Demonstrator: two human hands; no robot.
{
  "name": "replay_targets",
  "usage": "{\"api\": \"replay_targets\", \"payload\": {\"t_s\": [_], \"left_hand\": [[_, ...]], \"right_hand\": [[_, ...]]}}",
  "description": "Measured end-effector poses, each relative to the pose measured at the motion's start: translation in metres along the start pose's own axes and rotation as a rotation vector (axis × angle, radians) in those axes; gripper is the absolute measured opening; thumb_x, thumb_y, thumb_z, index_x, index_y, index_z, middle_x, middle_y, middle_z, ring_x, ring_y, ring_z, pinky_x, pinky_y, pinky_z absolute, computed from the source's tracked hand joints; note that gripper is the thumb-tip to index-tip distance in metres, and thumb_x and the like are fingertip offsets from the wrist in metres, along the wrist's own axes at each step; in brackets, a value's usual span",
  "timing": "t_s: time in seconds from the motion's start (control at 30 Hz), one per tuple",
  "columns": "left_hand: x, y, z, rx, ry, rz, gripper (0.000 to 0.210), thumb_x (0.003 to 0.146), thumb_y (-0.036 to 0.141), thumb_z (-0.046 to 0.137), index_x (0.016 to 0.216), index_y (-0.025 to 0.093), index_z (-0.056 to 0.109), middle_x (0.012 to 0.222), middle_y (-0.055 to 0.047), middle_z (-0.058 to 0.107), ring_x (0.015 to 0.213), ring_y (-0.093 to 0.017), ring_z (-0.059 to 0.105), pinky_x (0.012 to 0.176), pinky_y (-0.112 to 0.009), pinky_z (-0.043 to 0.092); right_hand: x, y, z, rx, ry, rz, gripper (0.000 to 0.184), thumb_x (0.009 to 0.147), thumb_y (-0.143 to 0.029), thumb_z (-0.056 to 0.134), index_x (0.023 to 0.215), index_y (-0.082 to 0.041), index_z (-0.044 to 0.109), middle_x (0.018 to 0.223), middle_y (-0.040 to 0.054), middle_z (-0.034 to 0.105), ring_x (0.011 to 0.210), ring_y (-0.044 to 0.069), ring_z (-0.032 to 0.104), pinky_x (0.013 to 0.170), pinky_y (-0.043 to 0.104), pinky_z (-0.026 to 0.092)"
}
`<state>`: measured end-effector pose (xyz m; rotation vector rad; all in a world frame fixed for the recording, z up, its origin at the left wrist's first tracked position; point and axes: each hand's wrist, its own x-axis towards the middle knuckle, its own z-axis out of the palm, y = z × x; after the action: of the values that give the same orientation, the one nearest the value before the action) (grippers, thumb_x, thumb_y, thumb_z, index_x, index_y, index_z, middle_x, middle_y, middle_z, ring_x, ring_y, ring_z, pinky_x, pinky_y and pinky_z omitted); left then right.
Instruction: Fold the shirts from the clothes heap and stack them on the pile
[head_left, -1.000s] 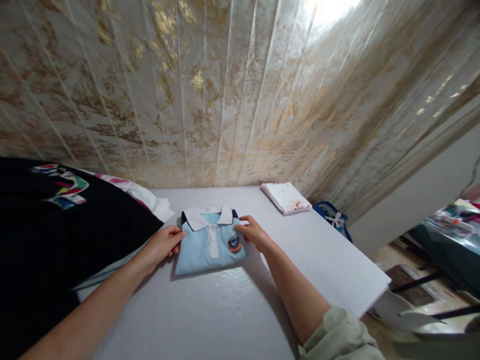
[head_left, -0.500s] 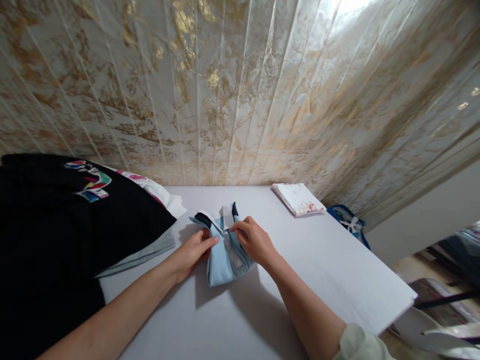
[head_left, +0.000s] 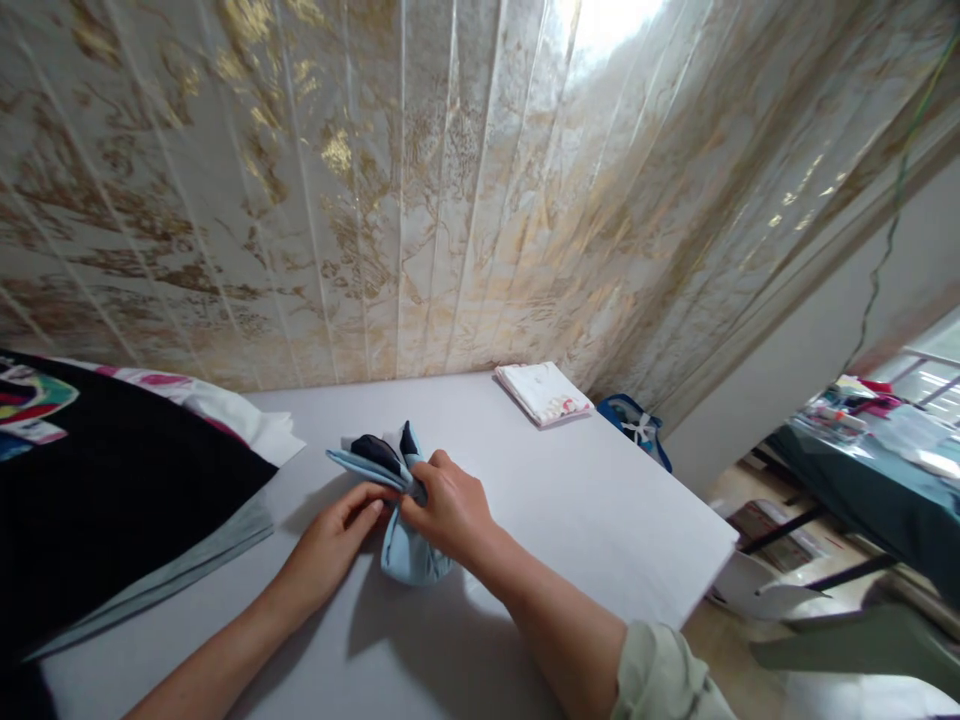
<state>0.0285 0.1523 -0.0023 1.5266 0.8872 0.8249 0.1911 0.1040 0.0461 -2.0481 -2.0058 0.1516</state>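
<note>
Two bare hands work on one light-blue shirt [head_left: 412, 557] at the near middle of the white table [head_left: 577, 540]; it's bunched to a narrow waist, with navy-and-blue parts fanned out above and a rounded blue bulge below. Right hand [head_left: 454, 507] is closed round the waist, thumb and fingers clamping the cloth. Left hand [head_left: 337, 540] has its fingertips against the left side of the bunch, fingers curled, thumb near the index; can't tell if it really pinches. For a good gather, I'd say: put the squeeze right at the waist, take in all layers, match the folds on both sides, let the left fingers tuck loose cloth inward, and don't crush the upper flaps. Too loose a grip would probably let the soft layers spring apart. Containers: blue bag [head_left: 661, 452], or what looks like one, just past the table's far right end, with a white knot-like piece on it; contents can't be made out. On the floor at right, a box-like item [head_left: 780, 530], too blurry to say what's inside. Also on the table: folded white cloth [head_left: 546, 393] near the back, black shirt [head_left: 157, 490] at left with grey cloth [head_left: 187, 575] showing under its edge.
</note>
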Motion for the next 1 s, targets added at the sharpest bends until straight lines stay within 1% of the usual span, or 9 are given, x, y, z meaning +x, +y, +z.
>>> {"api": "replay_targets", "payload": {"t_s": [0.1,0.2,0.3,0.4,0.5,0.6,0.7,0.83,1.0], "left_hand": [[0.003,-0.008,-0.012,0.273,0.120,0.111,0.035,0.076,0.053,0.055,0.087,0.021,0.066,0.089,-0.004,0.070,0.086,-0.023,0.064,0.079,-0.031,0.050],[0.005,-0.016,-0.021,0.395,0.198,0.087,0.039,0.079,0.054,0.048,0.089,0.021,0.065,0.078,-0.003,0.069,0.074,-0.021,0.064,0.069,-0.029,0.050],[0.007,-0.023,-0.024,0.431,0.179,0.059,0.040,0.082,0.054,0.044,0.091,0.021,0.064,0.074,-0.002,0.067,0.071,-0.019,0.064,0.067,-0.028,0.049],[0.010,-0.028,-0.023,0.487,0.121,0.065,0.038,0.083,0.053,0.044,0.091,0.022,0.064,0.078,-0.002,0.069,0.075,-0.020,0.066,0.069,-0.027,0.049],[0.012,-0.031,-0.024,0.550,0.080,0.084,0.038,0.085,0.053,0.044,0.093,0.023,0.065,0.083,-0.002,0.070,0.079,-0.020,0.066,0.070,-0.026,0.048],[0.014,-0.031,-0.025,0.591,0.059,0.084,0.037,0.085,0.053,0.045,0.093,0.024,0.065,0.085,-0.002,0.070,0.080,-0.019,0.065,0.070,-0.025,0.048],[0.014,-0.032,-0.025,0.595,0.064,0.076,0.037,0.085,0.054,0.045,0.090,0.024,0.066,0.085,-0.001,0.070,0.078,-0.019,0.065,0.070,-0.024,0.048],[0.015,-0.035,-0.025,0.591,0.073,0.069,0.035,0.084,0.054,0.048,0.089,0.025,0.067,0.085,0.000,0.070,0.079,-0.019,0.066,0.070,-0.023,0.049],[0.015,-0.036,-0.027,0.598,0.083,0.061,0.034,0.081,0.055,0.051,0.087,0.026,0.068,0.086,0.000,0.071,0.080,-0.020,0.066,0.069,-0.023,0.050]], "right_hand": [[0.006,0.017,-0.013,0.016,-0.006,0.013,0.018,0.085,-0.039,0.050,0.090,-0.025,0.061,0.091,-0.0002,0.055,0.073,0.013,0.054,0.059,0.023,0.033],[0.018,0.055,-0.040,-0.034,0.040,0.073,0.019,0.085,-0.037,0.048,0.090,-0.025,0.062,0.094,0.0007,0.056,0.077,0.014,0.055,0.060,0.023,0.032],[0.039,0.110,-0.076,-0.176,0.136,0.200,0.021,0.085,-0.035,0.047,0.089,-0.023,0.063,0.098,0.0041,0.058,0.082,0.017,0.055,0.061,0.024,0.034],[0.065,0.167,-0.111,-0.330,0.210,0.324,0.023,0.085,-0.035,0.046,0.091,-0.022,0.064,0.103,0.0066,0.060,0.088,0.019,0.056,0.061,0.024,0.035],[0.091,0.215,-0.134,-0.415,0.249,0.411,0.026,0.085,-0.037,0.045,0.093,-0.022,0.065,0.105,0.0077,0.061,0.092,0.022,0.057,0.063,0.025,0.037],[0.112,0.249,-0.138,-0.444,0.264,0.470,0.026,0.085,-0.036,0.046,0.095,-0.023,0.066,0.108,0.0084,0.061,0.094,0.022,0.058,0.068,0.026,0.040],[0.127,0.268,-0.129,-0.464,0.264,0.491,0.027,0.086,-0.036,0.046,0.098,-0.023,0.067,0.111,0.0094,0.061,0.093,0.023,0.059,0.070,0.028,0.042],[0.140,0.283,-0.115,-0.482,0.242,0.469,0.029,0.086,-0.035,0.045,0.102,-0.024,0.066,0.111,0.0103,0.060,0.094,0.024,0.059,0.073,0.030,0.043],[0.151,0.293,-0.105,-0.507,0.203,0.456,0.032,0.088,-0.036,0.044,0.108,-0.023,0.065,0.114,0.0114,0.059,0.097,0.024,0.058,0.076,0.030,0.043]]}}
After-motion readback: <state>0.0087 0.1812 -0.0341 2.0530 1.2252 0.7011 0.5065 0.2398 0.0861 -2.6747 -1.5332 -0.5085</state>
